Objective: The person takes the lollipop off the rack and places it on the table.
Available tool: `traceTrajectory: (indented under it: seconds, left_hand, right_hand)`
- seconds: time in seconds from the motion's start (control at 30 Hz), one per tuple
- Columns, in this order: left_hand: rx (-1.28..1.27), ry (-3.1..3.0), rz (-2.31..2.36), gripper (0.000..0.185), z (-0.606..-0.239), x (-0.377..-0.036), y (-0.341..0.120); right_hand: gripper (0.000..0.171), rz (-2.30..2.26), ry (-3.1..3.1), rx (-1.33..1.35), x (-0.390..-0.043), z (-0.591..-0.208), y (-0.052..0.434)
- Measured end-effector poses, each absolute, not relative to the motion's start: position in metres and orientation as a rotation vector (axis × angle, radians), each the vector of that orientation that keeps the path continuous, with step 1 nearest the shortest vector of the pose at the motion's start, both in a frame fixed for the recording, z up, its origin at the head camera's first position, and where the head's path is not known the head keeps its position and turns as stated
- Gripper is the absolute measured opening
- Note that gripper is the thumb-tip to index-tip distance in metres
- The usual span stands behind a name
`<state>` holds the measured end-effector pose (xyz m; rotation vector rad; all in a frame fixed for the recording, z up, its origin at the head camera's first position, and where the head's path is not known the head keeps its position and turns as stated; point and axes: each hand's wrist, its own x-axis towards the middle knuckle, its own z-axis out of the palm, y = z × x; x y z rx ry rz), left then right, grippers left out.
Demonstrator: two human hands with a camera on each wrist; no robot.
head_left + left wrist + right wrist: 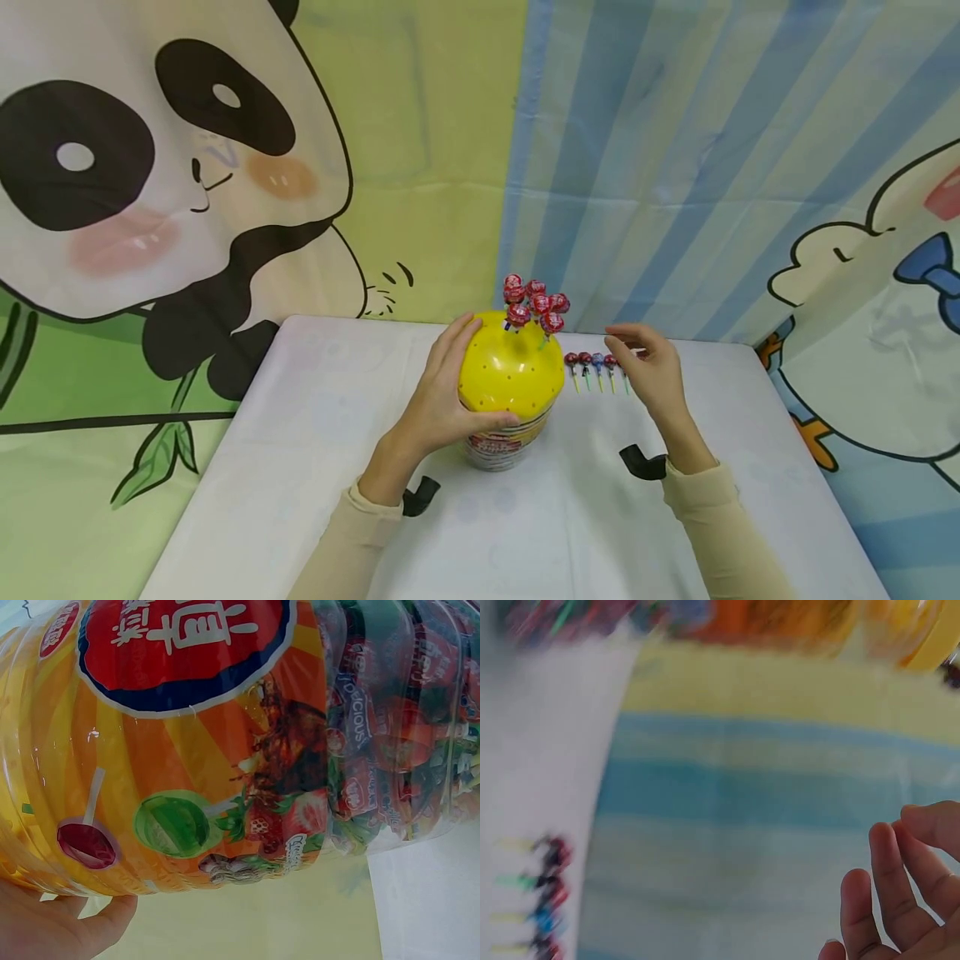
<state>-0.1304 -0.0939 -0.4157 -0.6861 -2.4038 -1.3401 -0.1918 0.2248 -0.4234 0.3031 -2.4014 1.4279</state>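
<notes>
A clear plastic lollipop jar (495, 450) stands on the table under a domed yellow lid (510, 375) dotted with small holes. Several red-wrapped lollipops (540, 305) stick up from the far right part of the lid. My left hand (438, 408) grips the jar's top from the left, thumb across the near side. In the left wrist view, the jar's orange label (172, 750) shows above packed wrapped candy (382, 712). Right of the jar, my right hand (651, 371) hovers near a row of lollipops (597, 361), its fingers loosely bent and holding nothing visible.
The white-covered table (360, 375) ends at a cloth backdrop (420, 167) with a panda on the left and blue stripes on the right. The lollipop row lies near the table's back edge, partly behind my right hand. Black wrist mounts (642, 462) stick out from the sleeves.
</notes>
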Motion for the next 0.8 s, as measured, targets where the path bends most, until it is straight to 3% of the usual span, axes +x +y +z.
traceTrajectory:
  seconds: [0.3, 0.8]
  left_hand:
    - [-0.681, -2.405, -1.34, 0.122, -0.417, -0.131, -0.095]
    - [-0.675, -2.416, -1.353, 0.12, -0.417, -0.13, -0.094]
  right_hand:
    - [0.017, 1.575, -2.224, 0.759, -0.145, -0.356, 0.157]
    - [0.012, 1.568, -2.187, 0.735, -0.141, -0.349, 0.134]
